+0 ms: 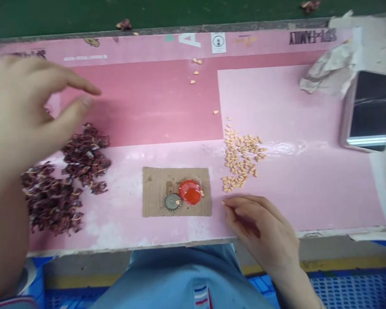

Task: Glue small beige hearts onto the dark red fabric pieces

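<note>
Head view, one entry per item.

Your left hand: open, thumb and fingers apart, nothing in its grip, raised at the edge of a heap of dark red dried petals.

Your right hand: fingers and thumb pinched together, a pale kernel at the tips, just beside a cardboard square on the pink board.

On the cardboard: a red round cap touching a crimped grey-green bottle cap.

Just above your right hand: a loose pile of pale kernels.

Far right: a phone beside crumpled paper.
</note>
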